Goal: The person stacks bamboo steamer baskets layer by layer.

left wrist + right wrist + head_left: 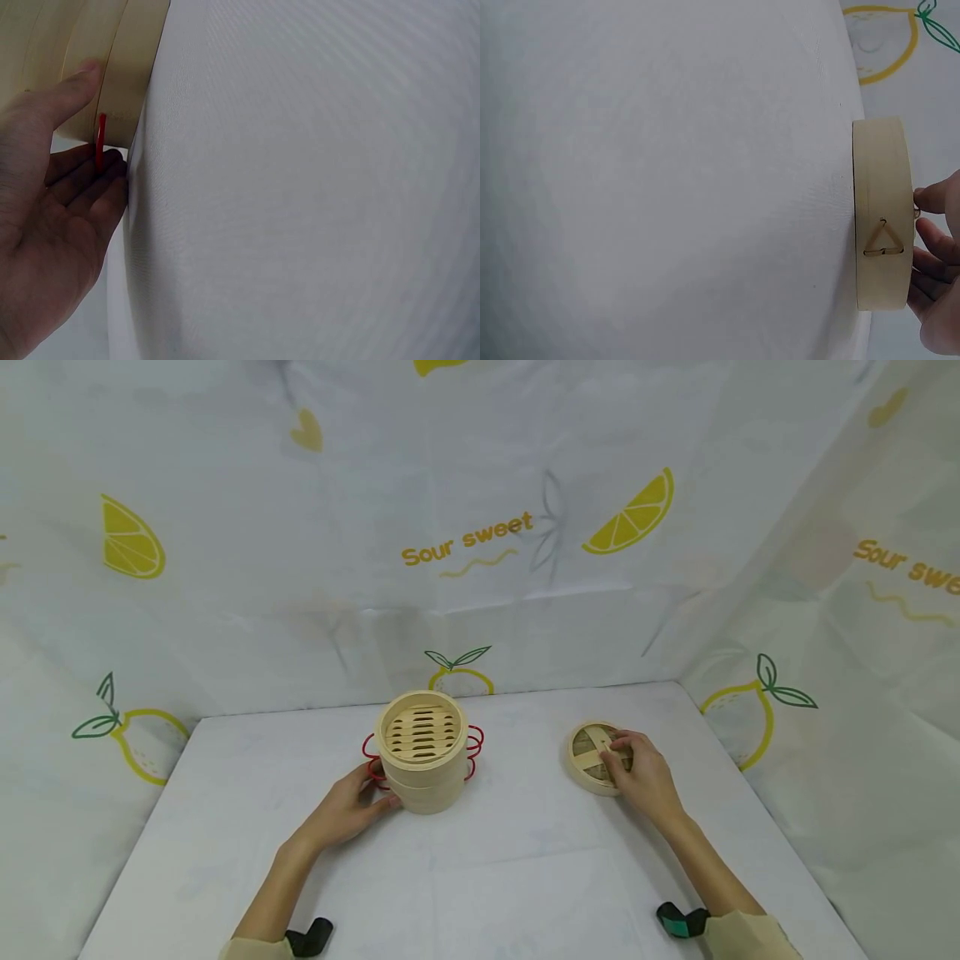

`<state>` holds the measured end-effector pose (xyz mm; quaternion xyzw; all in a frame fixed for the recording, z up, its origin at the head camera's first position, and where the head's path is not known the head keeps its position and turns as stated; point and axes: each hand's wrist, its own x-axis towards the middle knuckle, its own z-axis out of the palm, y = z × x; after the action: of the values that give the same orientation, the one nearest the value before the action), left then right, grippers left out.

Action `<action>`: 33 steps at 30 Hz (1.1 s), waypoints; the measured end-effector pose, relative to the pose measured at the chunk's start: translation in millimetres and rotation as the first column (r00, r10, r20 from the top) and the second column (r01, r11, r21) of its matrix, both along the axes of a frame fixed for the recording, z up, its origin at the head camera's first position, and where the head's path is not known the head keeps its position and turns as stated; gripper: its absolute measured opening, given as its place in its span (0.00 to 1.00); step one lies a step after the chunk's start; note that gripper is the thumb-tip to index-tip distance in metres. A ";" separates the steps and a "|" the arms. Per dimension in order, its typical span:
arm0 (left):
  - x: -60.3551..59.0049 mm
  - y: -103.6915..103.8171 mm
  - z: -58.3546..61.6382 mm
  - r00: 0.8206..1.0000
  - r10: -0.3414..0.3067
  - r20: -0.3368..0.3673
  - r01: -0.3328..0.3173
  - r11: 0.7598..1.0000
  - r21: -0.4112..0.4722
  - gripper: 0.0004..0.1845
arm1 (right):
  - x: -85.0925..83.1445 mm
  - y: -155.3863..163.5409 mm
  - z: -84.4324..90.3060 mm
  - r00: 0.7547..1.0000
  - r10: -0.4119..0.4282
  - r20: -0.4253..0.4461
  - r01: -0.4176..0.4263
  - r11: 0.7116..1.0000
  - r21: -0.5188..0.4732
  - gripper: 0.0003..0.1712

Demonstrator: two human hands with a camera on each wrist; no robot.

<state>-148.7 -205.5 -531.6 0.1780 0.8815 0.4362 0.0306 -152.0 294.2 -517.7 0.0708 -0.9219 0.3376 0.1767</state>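
A stacked bamboo steamer with a slatted top tier and red loop handles stands on the table, left of the middle. My left hand cups its lower left side. In the left wrist view the thumb lies along the steamer wall, with the other fingers around by a red loop handle. To the right, a round bamboo steamer lid with crossed strips lies flat. My right hand is over it, thumb and forefinger pinching the small loop at its centre.
A white cloth covers the table. Behind it and at the sides hangs a white curtain printed with lemons and lettering. Black straps with camera mounts are on both wrists.
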 end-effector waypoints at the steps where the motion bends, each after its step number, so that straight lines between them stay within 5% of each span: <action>1: 0.2 0.1 0.2 1.000 0.001 0.002 -0.001 1.000 0.002 0.35 | -0.3 0.3 0.1 1.000 -0.001 0.004 0.001 1.000 0.001 0.13; 16: -0.8 -1.2 -1.7 1.000 -0.006 -0.004 0.006 1.000 -0.011 0.37 | -4.0 -4.3 6.6 0.998 -0.046 0.039 0.044 0.998 0.050 0.09; 33: 0.0 -2.4 -2.7 1.000 -0.003 -0.001 0.003 1.000 0.002 0.37 | -5.8 -6.7 13.6 0.999 -0.046 -0.023 0.048 0.995 0.083 0.06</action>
<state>-148.7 -208.0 -534.3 0.1795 0.8809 0.4369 0.0305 -157.8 287.6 -504.0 0.0598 -0.9347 0.2937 0.1912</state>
